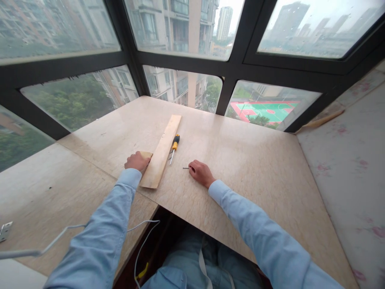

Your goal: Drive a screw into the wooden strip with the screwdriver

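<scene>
A long pale wooden board (162,150) lies flat and slanted on the stone-patterned counter. At its left edge, my left hand (136,162) is closed on a short wooden piece (146,154), mostly hidden under the fingers. On the board's other side rests a screwdriver (175,144) with a yellow and black handle, its tip towards me. Small thin metal pieces, perhaps screws, lie beside its shaft. Further right, my right hand (201,172) pinches a screw (185,168) that points left, just above or on the counter.
Dark-framed windows (183,62) border the counter (255,172) at the back and left. A papered wall (349,160) stands at right. A white cable (66,228) runs under my left arm. A metal hinge (5,231) lies at far left. The counter's front edge opens above my lap.
</scene>
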